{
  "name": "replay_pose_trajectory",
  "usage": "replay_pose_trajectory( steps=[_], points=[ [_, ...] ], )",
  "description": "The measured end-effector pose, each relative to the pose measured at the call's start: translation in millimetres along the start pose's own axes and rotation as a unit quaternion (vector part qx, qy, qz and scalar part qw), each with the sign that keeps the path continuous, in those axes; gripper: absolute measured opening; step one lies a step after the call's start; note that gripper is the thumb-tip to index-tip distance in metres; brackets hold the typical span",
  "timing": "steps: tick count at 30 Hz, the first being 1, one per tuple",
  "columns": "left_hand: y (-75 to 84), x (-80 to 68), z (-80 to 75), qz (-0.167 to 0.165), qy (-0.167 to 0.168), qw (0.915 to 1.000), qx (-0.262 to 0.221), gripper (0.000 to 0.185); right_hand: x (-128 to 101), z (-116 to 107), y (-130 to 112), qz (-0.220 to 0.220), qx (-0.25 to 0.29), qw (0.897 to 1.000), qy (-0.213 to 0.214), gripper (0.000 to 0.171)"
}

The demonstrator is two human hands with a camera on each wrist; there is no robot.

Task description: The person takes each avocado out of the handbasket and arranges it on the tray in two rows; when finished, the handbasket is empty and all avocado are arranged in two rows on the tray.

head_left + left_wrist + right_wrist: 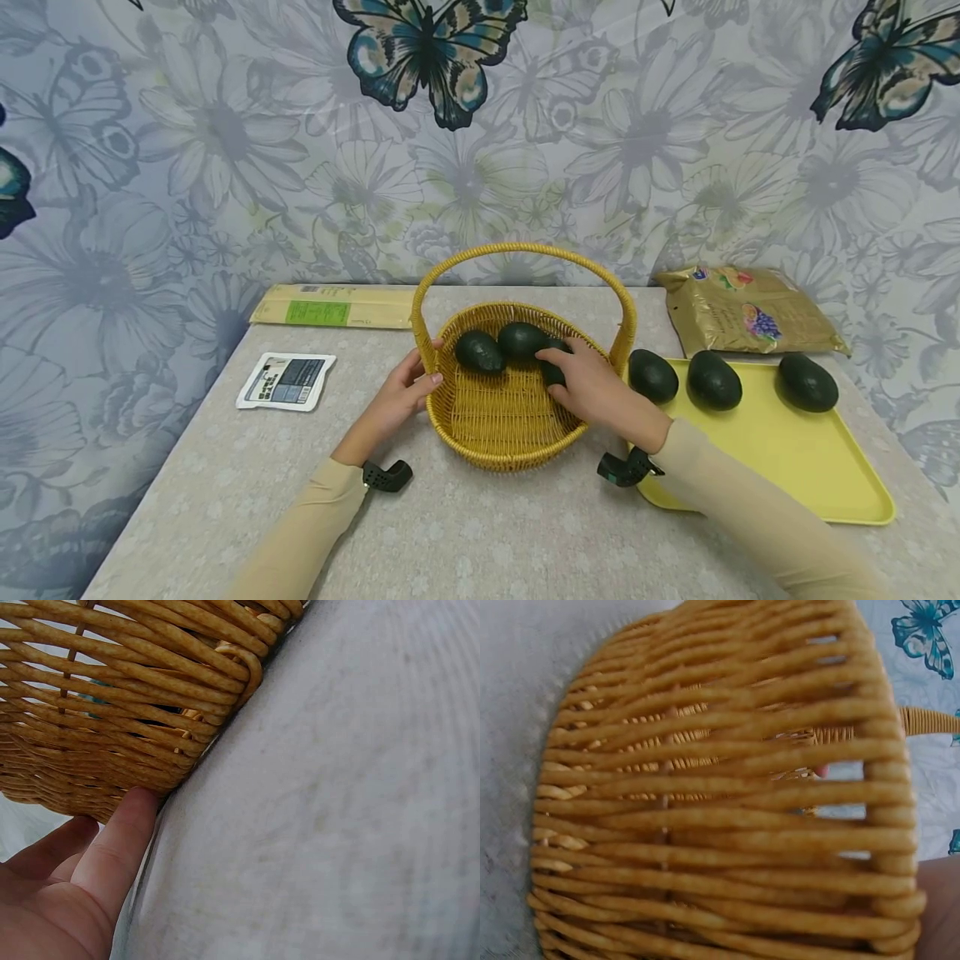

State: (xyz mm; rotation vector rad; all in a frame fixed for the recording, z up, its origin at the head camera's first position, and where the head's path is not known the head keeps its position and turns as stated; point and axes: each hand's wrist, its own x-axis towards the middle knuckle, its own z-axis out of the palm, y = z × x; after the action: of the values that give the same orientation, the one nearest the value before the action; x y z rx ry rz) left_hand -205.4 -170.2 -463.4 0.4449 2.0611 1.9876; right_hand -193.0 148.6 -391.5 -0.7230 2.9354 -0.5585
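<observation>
The left hand [401, 392] rests with relaxed fingers against the outer wall of the wicker basket [495, 433] in the middle of the table [450, 533]; inside lie two avocados [480, 352], and the right hand [592, 387] grips a third. To the right, a yellow tray [795, 467] carries three more avocados [714, 380]. Only the left wrist view shows the thumb [124, 836] touching the basket's base.
</observation>
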Motion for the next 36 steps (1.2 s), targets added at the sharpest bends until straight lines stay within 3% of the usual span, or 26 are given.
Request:
replay_pose_trajectory(
  steps=[18,36],
  points=[
    [-0.7,0.0,0.5,0.002,0.004,1.0,0.003,0.06,3.1,0.5,3.6,0.014,0.029,0.999,-0.031,0.053],
    [-2.3,0.7,-0.8,0.004,0.005,1.0,0.003,0.06,0.7,-2.5,3.0,-0.007,0.053,0.998,-0.026,0.052]
  ],
)
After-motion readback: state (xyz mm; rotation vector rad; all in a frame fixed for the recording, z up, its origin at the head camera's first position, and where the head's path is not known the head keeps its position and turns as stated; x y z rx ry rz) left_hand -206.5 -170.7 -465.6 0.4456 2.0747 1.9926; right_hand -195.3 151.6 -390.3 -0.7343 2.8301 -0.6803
